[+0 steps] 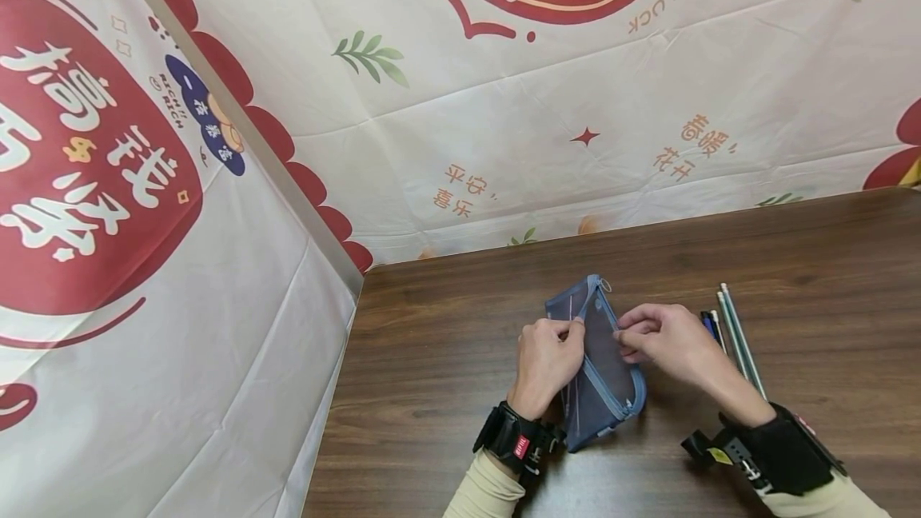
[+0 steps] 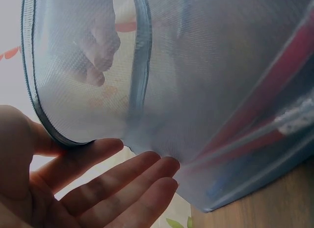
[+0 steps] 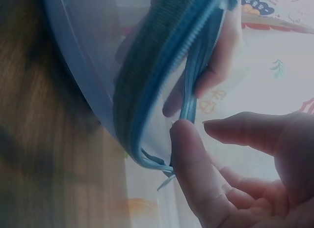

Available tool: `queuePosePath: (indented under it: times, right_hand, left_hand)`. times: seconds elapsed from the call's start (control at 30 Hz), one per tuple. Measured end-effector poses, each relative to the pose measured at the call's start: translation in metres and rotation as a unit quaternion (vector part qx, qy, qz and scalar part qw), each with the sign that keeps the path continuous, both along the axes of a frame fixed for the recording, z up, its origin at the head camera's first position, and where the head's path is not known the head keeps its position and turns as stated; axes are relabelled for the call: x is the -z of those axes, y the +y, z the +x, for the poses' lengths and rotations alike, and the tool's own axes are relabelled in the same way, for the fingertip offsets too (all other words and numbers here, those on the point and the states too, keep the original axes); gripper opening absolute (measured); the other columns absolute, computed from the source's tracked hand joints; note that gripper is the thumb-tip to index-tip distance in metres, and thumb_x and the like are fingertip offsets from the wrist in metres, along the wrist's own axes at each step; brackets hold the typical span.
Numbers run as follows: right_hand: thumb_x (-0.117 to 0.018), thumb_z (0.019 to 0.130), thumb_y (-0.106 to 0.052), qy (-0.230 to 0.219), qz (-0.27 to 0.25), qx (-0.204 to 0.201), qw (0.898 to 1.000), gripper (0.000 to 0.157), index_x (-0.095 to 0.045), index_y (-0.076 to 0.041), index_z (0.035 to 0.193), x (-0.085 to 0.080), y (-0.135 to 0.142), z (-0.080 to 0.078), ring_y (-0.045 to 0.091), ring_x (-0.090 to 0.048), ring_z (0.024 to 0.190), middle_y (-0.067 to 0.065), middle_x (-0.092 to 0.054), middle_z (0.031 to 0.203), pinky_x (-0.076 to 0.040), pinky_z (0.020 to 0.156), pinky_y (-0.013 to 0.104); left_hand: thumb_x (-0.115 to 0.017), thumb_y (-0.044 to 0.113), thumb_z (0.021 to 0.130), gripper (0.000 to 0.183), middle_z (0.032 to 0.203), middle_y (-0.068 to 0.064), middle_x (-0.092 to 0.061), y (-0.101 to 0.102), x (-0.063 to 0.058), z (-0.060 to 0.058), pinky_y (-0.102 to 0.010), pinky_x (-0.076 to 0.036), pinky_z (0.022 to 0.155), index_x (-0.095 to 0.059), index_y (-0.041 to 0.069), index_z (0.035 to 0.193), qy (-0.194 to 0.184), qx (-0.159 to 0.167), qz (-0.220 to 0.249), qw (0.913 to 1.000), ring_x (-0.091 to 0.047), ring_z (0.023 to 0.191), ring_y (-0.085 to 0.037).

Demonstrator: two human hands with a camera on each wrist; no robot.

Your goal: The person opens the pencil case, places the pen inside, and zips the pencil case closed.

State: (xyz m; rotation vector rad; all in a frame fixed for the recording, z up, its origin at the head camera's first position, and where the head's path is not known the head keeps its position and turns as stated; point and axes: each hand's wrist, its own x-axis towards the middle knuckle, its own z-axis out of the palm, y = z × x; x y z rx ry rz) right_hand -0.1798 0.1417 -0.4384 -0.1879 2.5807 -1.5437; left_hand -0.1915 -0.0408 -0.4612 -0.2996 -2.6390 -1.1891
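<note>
A blue mesh zippered pencil case [image 1: 603,350] stands unzipped on the table, its mouth spread between both hands. My left hand [image 1: 544,358] pinches one rim of the mouth between thumb and index finger, the other fingers [image 2: 117,188] lying fairly straight beside the mesh. At the opposite rim is my right hand [image 1: 672,342]. Its index fingertip touches the zipper edge [image 3: 162,61] in the right wrist view, with the thumb held apart. Through the mesh [image 2: 196,80] in the left wrist view, long reddish shapes show blurred inside.
To the right of the case, partly behind the right forearm, lie light teal pencils [image 1: 741,334] and several pens [image 1: 708,324]. The brown wooden table [image 1: 432,326] meets a printed white cloth [image 1: 403,158] at the back and another white printed panel [image 1: 237,326] on the left.
</note>
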Motion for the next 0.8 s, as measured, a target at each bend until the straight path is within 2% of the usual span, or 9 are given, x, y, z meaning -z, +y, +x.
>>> queuePosePath:
  times: [0.13, 0.33, 0.8]
  right_hand:
    - [-0.062, 0.089, -0.016, 0.005, 0.017, -0.003, 1.0, 0.03, -0.061, 0.009, 0.105, -0.002, 0.003, 0.0, 0.019, -0.07, 0.069, 0.02, -0.072, 0.086, -0.059, 0.064, 0.037]
    - [-0.062, 0.089, -0.016, 0.017, 0.038, -0.006, 0.999, 0.027, -0.063, 0.007, 0.102, -0.004, 0.009, 0.0, 0.017, -0.068, 0.066, 0.015, -0.072, 0.082, -0.059, 0.061, 0.035]
    - [-0.061, 0.091, -0.023, 0.075, 0.065, 0.025, 0.995, 0.031, -0.064, 0.006, 0.101, -0.013, 0.032, -0.001, 0.018, -0.068, 0.064, 0.013, -0.073, 0.081, -0.056, 0.055, 0.028]
  left_hand:
    - [-0.053, 0.03, 0.093, 0.052, 0.038, 0.007, -0.026, 0.0, 0.0, 0.0, -0.021, -0.017, 0.035, -0.043, 0.018, 0.043, -0.004, 0.004, 0.002, 1.0, -0.024, 0.029, -0.008]
    - [-0.052, 0.029, 0.094, 0.053, 0.037, 0.005, -0.024, -0.001, 0.001, 0.001, -0.02, -0.014, 0.034, -0.041, 0.017, 0.043, -0.004, 0.013, 0.011, 0.9999, -0.02, 0.028, -0.008]
    - [-0.051, 0.031, 0.094, 0.054, 0.038, 0.004, -0.024, -0.002, 0.0, 0.001, -0.02, -0.012, 0.034, -0.039, 0.016, 0.043, -0.016, 0.015, 0.016, 0.9996, -0.017, 0.028, -0.008]
